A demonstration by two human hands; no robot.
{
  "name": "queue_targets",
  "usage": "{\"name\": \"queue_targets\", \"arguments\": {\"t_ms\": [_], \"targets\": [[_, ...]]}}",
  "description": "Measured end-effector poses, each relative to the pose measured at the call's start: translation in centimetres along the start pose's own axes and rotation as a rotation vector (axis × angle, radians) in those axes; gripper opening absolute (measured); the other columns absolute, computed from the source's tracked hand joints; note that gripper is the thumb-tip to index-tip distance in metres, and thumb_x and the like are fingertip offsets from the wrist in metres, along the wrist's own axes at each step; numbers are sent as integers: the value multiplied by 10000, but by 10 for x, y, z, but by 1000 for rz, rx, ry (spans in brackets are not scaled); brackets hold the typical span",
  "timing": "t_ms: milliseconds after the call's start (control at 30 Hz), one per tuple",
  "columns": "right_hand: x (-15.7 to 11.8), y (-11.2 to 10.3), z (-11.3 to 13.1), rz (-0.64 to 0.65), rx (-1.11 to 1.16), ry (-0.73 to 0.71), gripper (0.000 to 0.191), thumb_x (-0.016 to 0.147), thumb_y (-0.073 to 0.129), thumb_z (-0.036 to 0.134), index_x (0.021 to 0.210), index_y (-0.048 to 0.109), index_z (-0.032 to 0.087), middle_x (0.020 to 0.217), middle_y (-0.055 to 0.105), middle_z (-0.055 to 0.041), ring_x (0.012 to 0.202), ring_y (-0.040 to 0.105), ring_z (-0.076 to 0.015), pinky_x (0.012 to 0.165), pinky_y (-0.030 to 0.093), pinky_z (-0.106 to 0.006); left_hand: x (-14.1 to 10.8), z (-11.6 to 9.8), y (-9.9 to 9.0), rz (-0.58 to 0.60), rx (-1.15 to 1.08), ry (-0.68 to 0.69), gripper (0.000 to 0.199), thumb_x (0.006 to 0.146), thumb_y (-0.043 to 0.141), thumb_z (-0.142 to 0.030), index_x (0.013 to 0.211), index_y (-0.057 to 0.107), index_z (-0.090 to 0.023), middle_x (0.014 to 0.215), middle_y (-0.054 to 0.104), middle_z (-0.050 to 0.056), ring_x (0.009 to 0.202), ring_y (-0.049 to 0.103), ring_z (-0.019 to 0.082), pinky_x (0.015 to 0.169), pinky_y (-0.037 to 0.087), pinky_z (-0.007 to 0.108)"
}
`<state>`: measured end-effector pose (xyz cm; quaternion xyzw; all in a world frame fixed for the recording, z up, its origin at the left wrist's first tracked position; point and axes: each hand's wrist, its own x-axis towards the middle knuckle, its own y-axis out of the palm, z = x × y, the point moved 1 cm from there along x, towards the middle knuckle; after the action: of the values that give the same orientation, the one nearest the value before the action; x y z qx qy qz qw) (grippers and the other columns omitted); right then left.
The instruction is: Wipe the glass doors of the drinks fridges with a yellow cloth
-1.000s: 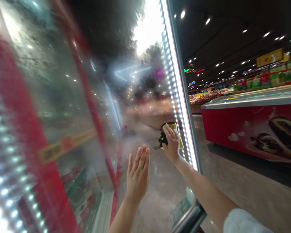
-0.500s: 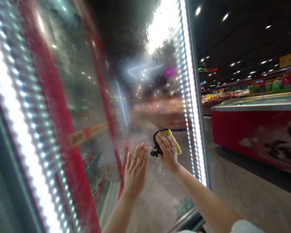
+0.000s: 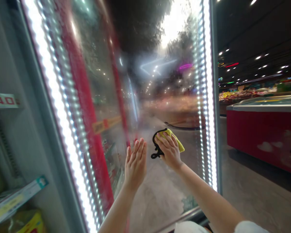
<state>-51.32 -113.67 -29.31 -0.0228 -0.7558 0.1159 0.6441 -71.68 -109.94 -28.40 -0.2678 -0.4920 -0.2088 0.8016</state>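
Note:
My right hand (image 3: 171,150) presses a yellow cleaning cloth (image 3: 179,144) with black edging and a black loop against a glass door (image 3: 160,191). Its fingers are spread over the folded cloth. To the left of it, my left hand (image 3: 135,163) is held flat with its fingers stretched out and nothing in it. The palm faces the glass; whether it touches cannot be told. Cloudy smears show on the upper part of the pane, among reflections of lights.
Bright LED strips (image 3: 210,97) run down the door's right edge, and another LED strip (image 3: 60,110) stands at left. Shelves with a price label (image 3: 18,202) and packaged goods are at far left. A red chest freezer (image 3: 262,129) stands at right on the grey floor (image 3: 247,191).
My view has turned left, so the door and freezer sit further right and the left shelves have come into sight. Both hands stay nearly in place in the picture; the cloth remains under my right hand.

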Motion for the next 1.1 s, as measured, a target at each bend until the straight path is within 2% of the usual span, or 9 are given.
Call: {"name": "queue_targets", "arguments": {"t_ms": [100,267,367,467,567,733,867,967,1100], "targets": [[-11,-6,-11,-6,-14,20,793,845,572,135,1588,366,320,1537,554,-12,1468,427,-282,1285,214,-493,-8,12,-7,10,16,-5,781,948,424,-24,1647,121,-198,1604,414,90,1557,236,168,1322,85,411],[24,4,5,-122,7,249,811,830,601,152,1594,366,288,1565,514,-59,1494,374,-331,1259,230,-569,-12,30,-16,5,61,-54,787,941,415,-18,1648,125,-208,1605,418,88,1555,244,182,1322,97,431],[28,8,30,-56,68,90,774,873,638,296,1597,365,276,1578,504,-61,1492,379,-339,1276,191,-561,-15,34,-19,10,88,-78,786,949,415,-25,1649,103,-202,1608,414,96,1554,250,189,1322,104,442],[5,5,31,14,90,-85,709,926,601,426,1586,389,279,1563,527,-52,1472,418,-326,1293,167,-531,-22,38,-25,14,111,-90,784,957,423,-31,1649,94,-199,1611,415,99,1550,261,193,1321,126,437],[-8,5,17,-36,19,-45,578,975,560,337,1543,456,323,1518,577,-28,1436,473,-289,1290,193,-501,-29,43,-34,19,128,-87,784,957,431,-26,1648,105,-204,1607,428,91,1550,265,190,1321,130,429],[32,20,38,-206,32,98,526,969,542,214,1487,521,302,1476,612,-47,1426,483,-276,1251,268,-518,-32,52,-47,17,145,-133,792,958,438,-29,1647,92,-209,1612,419,92,1544,290,209,1314,171,452],[36,26,69,-51,97,-70,631,936,606,265,1548,451,276,1550,542,-53,1473,423,-289,1282,205,-526,-36,53,-52,26,168,-153,776,969,433,-38,1649,100,-204,1619,404,101,1539,305,219,1314,166,455],[12,23,62,-7,114,-200,697,919,612,206,1576,403,304,1532,565,-22,1459,449,-257,1301,179,-490,-45,55,-57,31,182,-149,776,963,436,-32,1650,112,-194,1614,416,100,1545,286,204,1320,141,431],[12,24,48,-66,83,-79,754,886,598,126,1587,384,304,1537,559,-32,1474,429,-279,1295,175,-517,-57,64,-65,46,198,-149,794,951,438,-19,1651,107,-194,1614,420,100,1556,251,194,1321,135,424]]}}
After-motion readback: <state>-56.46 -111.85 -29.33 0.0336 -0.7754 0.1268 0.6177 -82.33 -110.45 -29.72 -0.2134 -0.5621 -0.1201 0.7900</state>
